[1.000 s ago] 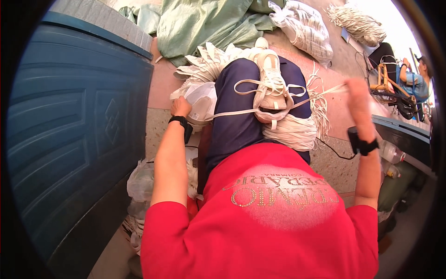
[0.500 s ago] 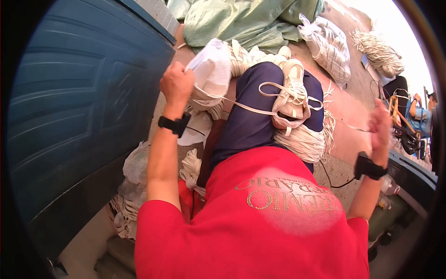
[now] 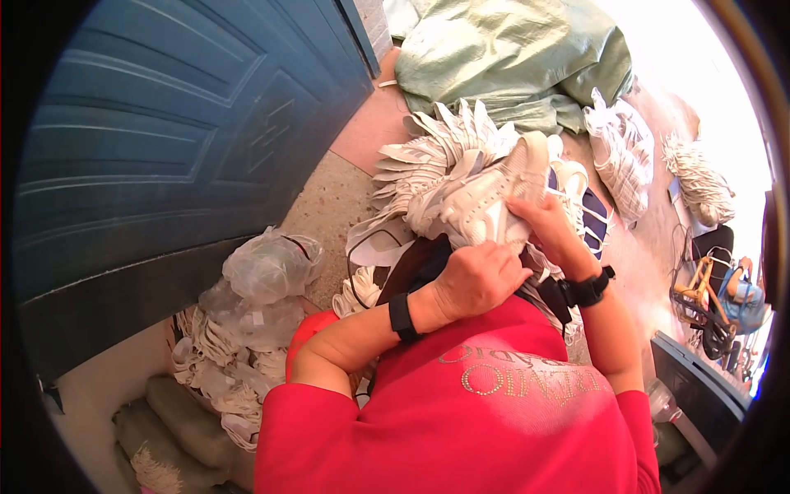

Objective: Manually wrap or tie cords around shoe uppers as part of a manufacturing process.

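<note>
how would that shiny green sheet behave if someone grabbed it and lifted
The green sheet would probably be floppy, since it lies in loose folds and creases. Its sheen suggests it may be somewhat slippery. It could be awkward to lift whole, given how widely it spreads.

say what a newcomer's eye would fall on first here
Probably the bright red shirt, filling the lower middle. Just above it, the left hand and right hand meet at a pale shoe. The large blue panelled door at upper left likely comes next.
</note>
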A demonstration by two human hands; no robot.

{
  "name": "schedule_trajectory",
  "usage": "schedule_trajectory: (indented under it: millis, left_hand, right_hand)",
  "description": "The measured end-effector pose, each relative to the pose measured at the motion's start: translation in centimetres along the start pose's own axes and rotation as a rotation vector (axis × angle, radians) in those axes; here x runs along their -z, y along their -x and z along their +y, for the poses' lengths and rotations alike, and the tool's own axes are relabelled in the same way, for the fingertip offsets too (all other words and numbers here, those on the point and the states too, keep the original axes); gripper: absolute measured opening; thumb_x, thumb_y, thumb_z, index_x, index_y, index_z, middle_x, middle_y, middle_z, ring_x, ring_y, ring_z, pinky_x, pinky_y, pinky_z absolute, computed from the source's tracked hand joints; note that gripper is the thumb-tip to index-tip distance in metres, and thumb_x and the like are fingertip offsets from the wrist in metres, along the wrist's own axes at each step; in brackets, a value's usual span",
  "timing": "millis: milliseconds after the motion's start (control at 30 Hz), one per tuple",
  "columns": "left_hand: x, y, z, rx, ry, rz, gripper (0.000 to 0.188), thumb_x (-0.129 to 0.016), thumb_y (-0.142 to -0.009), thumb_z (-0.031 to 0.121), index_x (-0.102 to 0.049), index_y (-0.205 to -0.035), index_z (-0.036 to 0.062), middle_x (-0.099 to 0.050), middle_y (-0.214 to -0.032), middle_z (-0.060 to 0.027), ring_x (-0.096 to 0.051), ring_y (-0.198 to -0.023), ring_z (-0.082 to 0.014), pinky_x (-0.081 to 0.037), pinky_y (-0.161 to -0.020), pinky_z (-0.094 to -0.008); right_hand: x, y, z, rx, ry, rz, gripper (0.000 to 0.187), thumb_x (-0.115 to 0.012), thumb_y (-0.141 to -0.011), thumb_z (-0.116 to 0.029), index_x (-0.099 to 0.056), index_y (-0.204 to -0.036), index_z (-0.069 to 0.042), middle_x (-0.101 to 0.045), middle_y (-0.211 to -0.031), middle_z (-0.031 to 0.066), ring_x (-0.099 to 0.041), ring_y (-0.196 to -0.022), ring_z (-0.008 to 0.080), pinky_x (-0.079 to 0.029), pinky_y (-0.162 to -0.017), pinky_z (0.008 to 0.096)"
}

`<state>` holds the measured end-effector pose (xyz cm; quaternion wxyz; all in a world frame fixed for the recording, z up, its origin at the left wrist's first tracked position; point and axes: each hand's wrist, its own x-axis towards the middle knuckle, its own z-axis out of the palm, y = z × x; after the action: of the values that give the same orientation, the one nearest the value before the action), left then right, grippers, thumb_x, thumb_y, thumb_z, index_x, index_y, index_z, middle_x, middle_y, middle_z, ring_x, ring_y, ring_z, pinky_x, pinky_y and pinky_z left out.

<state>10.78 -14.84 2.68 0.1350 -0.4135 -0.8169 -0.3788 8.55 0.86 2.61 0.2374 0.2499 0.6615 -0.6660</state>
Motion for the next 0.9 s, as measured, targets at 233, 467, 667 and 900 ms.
schedule_trajectory:
  millis: [233, 467, 667, 900]
  left_hand:
    - [-0.7, -0.4, -5.9, 0.768, 0.625, 0.158, 0.014, -0.048, -0.089, 0.015, -0.052, -0.084, 0.0018, -0.051, -0.070, -0.0016, -0.045, -0.062, -0.0083, -0.041, -0.059, -0.0250]
    - [-5.1, 3.0, -11.5, 1.136, 1.207, -0.109, 0.032, -0.040, -0.093, 0.032, -0.054, -0.098, 0.0028, -0.054, -0.085, -0.0017, -0.048, -0.073, -0.0085, -0.040, -0.067, -0.0217]
    - [-3.2, 0.0, -9.0, 0.687, 0.506, -0.410, 0.049, -0.035, -0.093, 0.038, -0.054, -0.102, -0.0062, -0.061, -0.092, -0.0136, -0.055, -0.085, -0.0204, -0.042, -0.078, -0.0324]
    - [-3.2, 0.0, -12.0, 1.174, 1.465, -0.260, 0.041, -0.044, -0.091, 0.017, -0.036, -0.127, -0.0006, -0.049, -0.120, -0.0101, -0.049, -0.107, -0.0163, -0.041, -0.088, -0.0285]
  right_hand:
    - [3.6, 1.6, 3.8, 0.050, -0.367, 0.054, 0.014, -0.058, -0.083, -0.016, -0.056, -0.090, -0.005, -0.055, -0.063, -0.0013, -0.041, -0.039, 0.0043, -0.027, -0.032, 0.0176]
    - [2.2, 2.7, 1.4, 0.119, -0.353, -0.014, 0.027, -0.059, -0.082, -0.011, -0.054, -0.106, 0.001, -0.062, -0.095, 0.0073, -0.060, -0.081, 0.0142, -0.049, -0.071, 0.0268]
    - [3.3, 2.5, 2.4, 0.075, -0.614, -0.072, 0.014, -0.056, -0.085, -0.016, -0.058, -0.092, -0.003, -0.056, -0.066, -0.0001, -0.038, -0.039, 0.0020, -0.024, -0.031, 0.0156]
    - [3.6, 1.9, 2.7, 0.078, -0.687, -0.105, 0.018, -0.054, -0.086, -0.011, -0.054, -0.101, -0.001, -0.059, -0.074, 0.0047, -0.042, -0.039, 0.0028, -0.025, -0.028, 0.0151]
